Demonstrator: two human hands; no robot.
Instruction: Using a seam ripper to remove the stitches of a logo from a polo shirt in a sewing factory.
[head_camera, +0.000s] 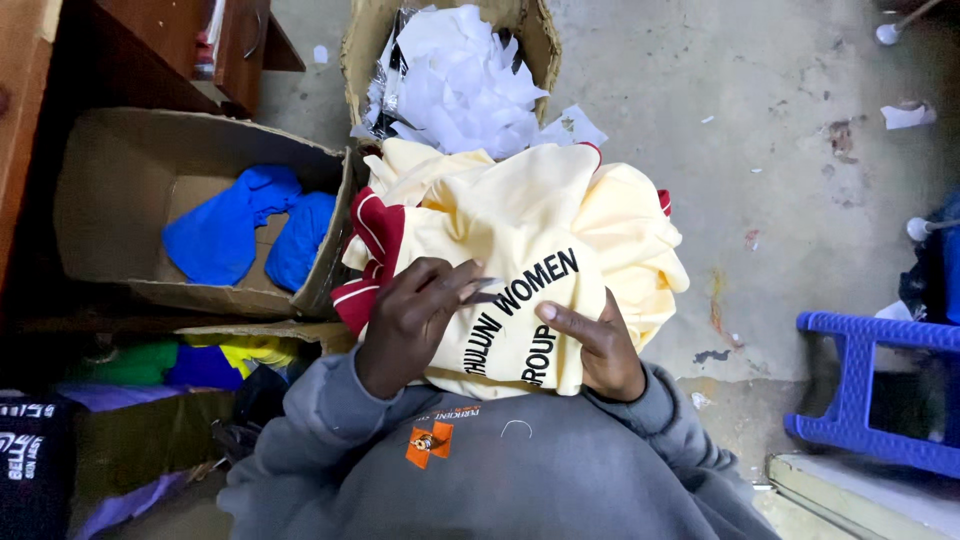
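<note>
Both hands: left (415, 325) pinching small metal tool, right (598, 350) gripping soft cream cloth bundle (520, 230).

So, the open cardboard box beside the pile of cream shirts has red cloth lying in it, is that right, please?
Not quite: the cloth lying in the open cardboard box is blue, not red, as the head view shows. The box does sit beside the pile of cream shirts, which both hands, left and right, are resting on.

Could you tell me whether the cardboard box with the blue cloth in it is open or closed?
Open: the cardboard box has its flaps spread and the blue cloth lies visible inside.
</note>
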